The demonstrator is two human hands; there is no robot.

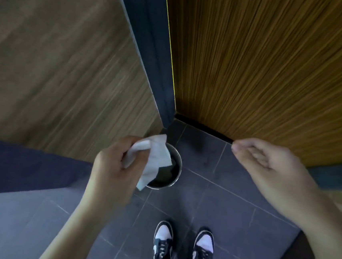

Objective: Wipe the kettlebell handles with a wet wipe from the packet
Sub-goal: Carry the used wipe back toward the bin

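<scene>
My left hand (113, 165) grips a crumpled white wet wipe (154, 159), which hangs over the mouth of a small round metal bin (173, 177) on the floor. The wipe's lower edge drapes across the bin's near-left rim. To the right, my right hand (267, 165) hovers with nothing in it, its fingers loosely curled and its thumb pointing left. No kettlebell and no wipe packet are in view.
The bin stands in a corner between a wood-grain panel (57, 66) on the left and a wood-grain door (266, 65) on the right, with a dark blue frame (153, 44) between them. The floor is dark grey tile (210, 206). My two shoes (184, 245) stand just behind the bin.
</scene>
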